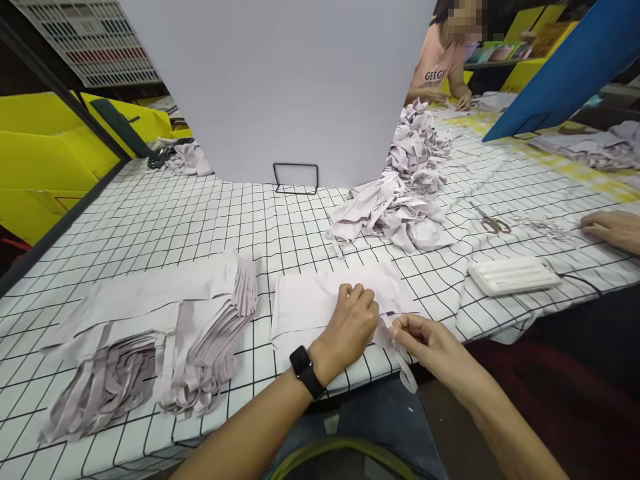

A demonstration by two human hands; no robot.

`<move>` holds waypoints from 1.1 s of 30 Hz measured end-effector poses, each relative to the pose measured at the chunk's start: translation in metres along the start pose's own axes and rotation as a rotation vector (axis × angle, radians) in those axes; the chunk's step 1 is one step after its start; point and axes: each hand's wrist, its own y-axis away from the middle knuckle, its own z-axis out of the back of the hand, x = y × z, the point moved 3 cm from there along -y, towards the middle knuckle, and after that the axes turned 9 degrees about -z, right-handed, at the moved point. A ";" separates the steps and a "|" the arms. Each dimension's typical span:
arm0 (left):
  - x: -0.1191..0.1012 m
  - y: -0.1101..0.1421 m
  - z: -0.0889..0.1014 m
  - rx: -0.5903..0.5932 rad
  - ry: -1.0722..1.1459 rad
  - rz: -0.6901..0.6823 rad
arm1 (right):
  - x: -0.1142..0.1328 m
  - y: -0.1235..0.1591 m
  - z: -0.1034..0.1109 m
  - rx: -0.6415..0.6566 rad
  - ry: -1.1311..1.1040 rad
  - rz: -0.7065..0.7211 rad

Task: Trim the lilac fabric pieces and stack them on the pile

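A flat pale lilac cloth piece with a sewn strap lies before me on the table. My left hand, with a black watch on its wrist, rests on it with curled fingers; what they hold is hidden. On the cloth's right side, my right hand pinches a narrow fabric strap, whose looped end hangs over the table edge. To the left lies a fanned stack of similar cloth pieces with straps trailing toward me.
A loose heap of cloth pieces lies beyond my hands, below a large grey panel. Scissors and a white power strip are at right. Another person's hand rests at the right edge; a person in pink sits behind.
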 end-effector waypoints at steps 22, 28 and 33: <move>0.011 0.122 0.050 -0.097 0.173 0.249 | -0.055 0.034 -0.141 0.205 0.219 0.262; 0.005 0.127 0.040 -0.041 0.143 0.266 | -0.044 0.081 -0.131 0.099 0.529 0.722; 0.009 0.130 0.035 -0.063 0.157 0.273 | -0.046 0.096 -0.128 0.227 0.626 0.859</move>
